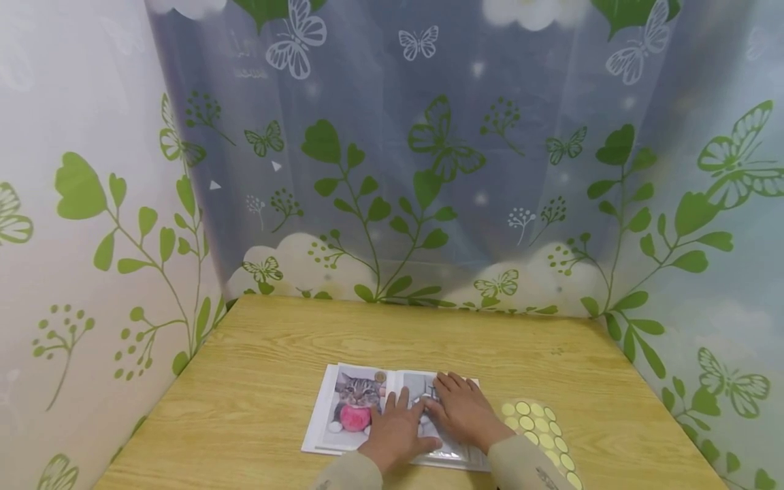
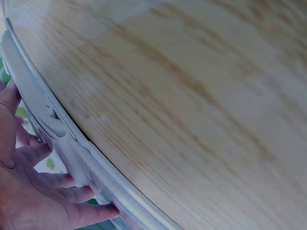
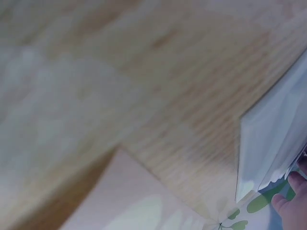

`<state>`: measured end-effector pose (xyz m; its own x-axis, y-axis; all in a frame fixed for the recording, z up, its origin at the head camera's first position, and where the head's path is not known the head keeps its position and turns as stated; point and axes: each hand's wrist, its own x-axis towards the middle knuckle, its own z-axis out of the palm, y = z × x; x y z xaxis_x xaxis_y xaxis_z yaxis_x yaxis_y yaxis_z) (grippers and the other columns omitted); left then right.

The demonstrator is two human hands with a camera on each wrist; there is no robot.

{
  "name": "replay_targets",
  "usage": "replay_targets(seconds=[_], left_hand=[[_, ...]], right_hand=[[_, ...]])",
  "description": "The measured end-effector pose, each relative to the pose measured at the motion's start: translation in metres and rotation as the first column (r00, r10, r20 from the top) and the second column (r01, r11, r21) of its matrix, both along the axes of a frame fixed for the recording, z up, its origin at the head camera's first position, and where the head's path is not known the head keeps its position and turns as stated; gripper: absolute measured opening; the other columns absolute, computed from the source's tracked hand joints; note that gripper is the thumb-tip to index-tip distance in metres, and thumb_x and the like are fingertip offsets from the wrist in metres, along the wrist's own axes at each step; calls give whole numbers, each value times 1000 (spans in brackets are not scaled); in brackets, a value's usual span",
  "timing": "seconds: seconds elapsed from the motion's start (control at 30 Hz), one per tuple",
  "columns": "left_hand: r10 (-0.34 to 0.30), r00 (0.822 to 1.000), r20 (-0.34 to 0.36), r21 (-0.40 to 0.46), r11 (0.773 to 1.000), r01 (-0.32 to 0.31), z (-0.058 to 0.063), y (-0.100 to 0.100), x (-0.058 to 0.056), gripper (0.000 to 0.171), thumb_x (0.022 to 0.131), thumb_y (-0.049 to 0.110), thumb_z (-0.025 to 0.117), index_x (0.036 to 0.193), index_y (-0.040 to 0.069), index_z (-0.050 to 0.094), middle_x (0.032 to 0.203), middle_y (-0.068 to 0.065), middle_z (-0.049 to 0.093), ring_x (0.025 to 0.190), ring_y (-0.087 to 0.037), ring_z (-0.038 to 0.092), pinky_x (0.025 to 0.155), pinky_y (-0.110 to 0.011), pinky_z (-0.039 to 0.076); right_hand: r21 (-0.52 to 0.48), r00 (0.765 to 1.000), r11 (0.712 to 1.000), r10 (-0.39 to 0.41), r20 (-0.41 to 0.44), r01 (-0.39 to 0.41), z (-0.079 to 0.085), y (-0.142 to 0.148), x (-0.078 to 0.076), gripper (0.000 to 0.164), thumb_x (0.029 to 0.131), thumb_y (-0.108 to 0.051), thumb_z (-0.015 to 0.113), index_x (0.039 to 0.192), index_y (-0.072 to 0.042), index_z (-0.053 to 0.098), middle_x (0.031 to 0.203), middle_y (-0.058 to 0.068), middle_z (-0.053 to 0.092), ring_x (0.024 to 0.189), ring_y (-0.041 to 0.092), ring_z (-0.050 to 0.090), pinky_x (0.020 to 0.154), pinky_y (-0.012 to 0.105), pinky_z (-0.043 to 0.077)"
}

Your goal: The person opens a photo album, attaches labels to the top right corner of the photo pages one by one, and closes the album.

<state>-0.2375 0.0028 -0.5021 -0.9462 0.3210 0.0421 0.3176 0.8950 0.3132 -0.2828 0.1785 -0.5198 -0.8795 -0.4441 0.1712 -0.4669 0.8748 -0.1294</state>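
1. Two hands are laid on an opened book (image 1: pixel 314 435); its pages are pressed by the left hand (image 1: pixel 397 430) and the right hand (image 1: pixel 462 407), with no pinch seen in the head view.
2. The book is set on the wooden table (image 1: pixel 263 367), directly under both palms, with its left page reaching out past the left hand.
3. The left hand is laid across the inner fold and the lower part of the right page, its fingers spread and its thumb pointed rightward. In the left wrist view the layered page edges are seen just beside its fingertips.
4. The right hand is placed over the upper part of the right page, its fingers extended. Only a few of its fingers are shown by the right wrist view, beside the book's edge.
5. A cat picture (image 1: pixel 358 391) with a pink ball (image 1: pixel 355 418) is shown on the left page; its right side is partly covered by the left hand. The grey picture (image 1: pixel 416 384) on the right page is largely hidden by both hands.
6. A sheet of yellow discs (image 1: pixel 542 427) is laid to the right of the book, partly covered by the right sleeve (image 1: pixel 527 463).
7. The table is bordered by a patterned curtain (image 1: pixel 380 102).
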Motion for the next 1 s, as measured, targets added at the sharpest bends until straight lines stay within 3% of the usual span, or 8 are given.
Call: replay_targets(seconds=[0.43, 1.0], left_hand=[[0, 1000, -4, 0, 1000, 0, 3, 0, 2, 79, 79, 61, 72, 142, 15, 55, 150, -22, 42, 136, -46, 38, 101, -74, 30], [1, 1000, 9, -4, 1000, -1, 0, 0, 1, 80, 80, 62, 70, 144, 17, 52, 152, -20, 40, 137, -46, 37, 102, -74, 29]], right_hand=[[64, 999, 998, 23, 32, -25, 5, 7, 8, 65, 104, -49, 39, 147, -1, 44, 153, 17, 40, 141, 38, 34, 113, 61, 24], [78, 999, 996, 43, 14, -44, 6, 18, 12, 61, 104, -44, 44, 148, -2, 43, 151, 17, 43, 140, 38, 36, 114, 60, 23]])
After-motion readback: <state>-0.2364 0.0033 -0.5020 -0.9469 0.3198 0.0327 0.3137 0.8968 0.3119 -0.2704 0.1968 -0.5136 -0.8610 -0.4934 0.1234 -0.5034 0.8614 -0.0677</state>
